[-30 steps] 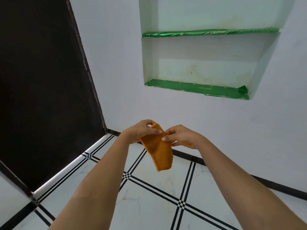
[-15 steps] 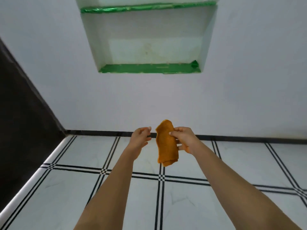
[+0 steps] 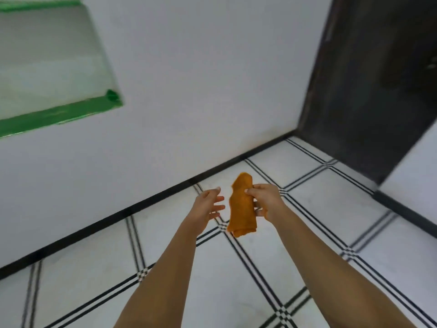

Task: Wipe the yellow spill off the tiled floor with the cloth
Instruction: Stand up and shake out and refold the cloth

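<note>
Fingers [image 3: 251, 190] of the right hand [image 3: 268, 201] are curled around the orange cloth [image 3: 241, 214], and the thumb is pressed on its front side, so the cloth is gripped at its upper half. The cloth is folded into a long, narrow bundle and is held almost upright in the air, above the tiled floor [image 3: 165, 240] and not touching it. Its top end is seen above the thumb, and its folded lower end hangs below the hand.

On the left hand [image 3: 205, 209] the fingers [image 3: 216, 199] are spread wide and relaxed, and nothing is held in them. This hand is kept just beside the cloth, on its left side, with the palm turned toward it; a narrow gap is seen between the fingertips and the cloth.

Both forearms are bare and are stretched forward from the lower edge of the view.

White tiles with thin black double lines are seen on the floor. A black skirting [image 3: 142, 205] runs along the bottom of the white wall [image 3: 201, 91]. A recessed shelf with green lining [image 3: 59, 114] is set in the wall at the upper left, somewhat blurred. A dark door [image 3: 378, 79] is seen at the upper right.
</note>
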`<state>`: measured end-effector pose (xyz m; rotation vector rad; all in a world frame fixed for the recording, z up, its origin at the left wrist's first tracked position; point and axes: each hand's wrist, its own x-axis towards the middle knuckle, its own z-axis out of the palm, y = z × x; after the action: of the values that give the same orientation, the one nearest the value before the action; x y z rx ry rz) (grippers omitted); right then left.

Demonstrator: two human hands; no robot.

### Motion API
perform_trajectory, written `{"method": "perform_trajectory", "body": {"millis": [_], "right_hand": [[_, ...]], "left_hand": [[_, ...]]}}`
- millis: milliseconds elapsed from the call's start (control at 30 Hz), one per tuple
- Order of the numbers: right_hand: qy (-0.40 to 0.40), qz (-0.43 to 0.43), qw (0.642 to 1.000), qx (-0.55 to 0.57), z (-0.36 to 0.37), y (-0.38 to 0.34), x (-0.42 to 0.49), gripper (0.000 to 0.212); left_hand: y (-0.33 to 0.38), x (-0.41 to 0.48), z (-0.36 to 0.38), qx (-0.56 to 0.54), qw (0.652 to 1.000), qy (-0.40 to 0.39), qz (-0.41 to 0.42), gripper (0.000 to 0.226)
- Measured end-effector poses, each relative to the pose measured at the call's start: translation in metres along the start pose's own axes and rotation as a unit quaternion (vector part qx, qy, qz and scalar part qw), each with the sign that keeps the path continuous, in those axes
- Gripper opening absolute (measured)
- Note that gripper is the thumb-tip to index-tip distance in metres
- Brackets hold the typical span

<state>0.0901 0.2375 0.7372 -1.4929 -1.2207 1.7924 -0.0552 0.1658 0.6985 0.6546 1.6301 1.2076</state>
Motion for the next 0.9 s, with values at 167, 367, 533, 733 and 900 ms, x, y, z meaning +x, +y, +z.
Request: {"method": "perform_trajectory", "body": {"millis": [167,367,533,733,900], "right_hand": [[0.107,0.001,0.992,0.072,-0.148,-0.005,0.016,0.039],[0.228,-0.004,0.962,0.153,-0.294,-0.006,0.026,0.043],[0.321,-0.01,0.926,0.197,-0.405,-0.002,0.048,0.044],[0.405,-0.017,0.879,0.25,-0.521,-0.011,0.09,0.042],[0.464,0.001,0.838,0.286,-0.613,-0.024,0.125,0.04]], "left_hand": [[0.013,0.032,0.157,0.034,0.994,-0.099,-0.018,0.041],[0.03,0.068,0.32,0.088,0.972,-0.218,-0.028,0.038],[0.037,0.102,0.453,0.139,0.937,-0.319,-0.037,0.044],[0.05,0.147,0.594,0.165,0.898,-0.406,-0.042,0.044],[0.067,0.186,0.705,0.187,0.868,-0.458,-0.039,0.04]]}}
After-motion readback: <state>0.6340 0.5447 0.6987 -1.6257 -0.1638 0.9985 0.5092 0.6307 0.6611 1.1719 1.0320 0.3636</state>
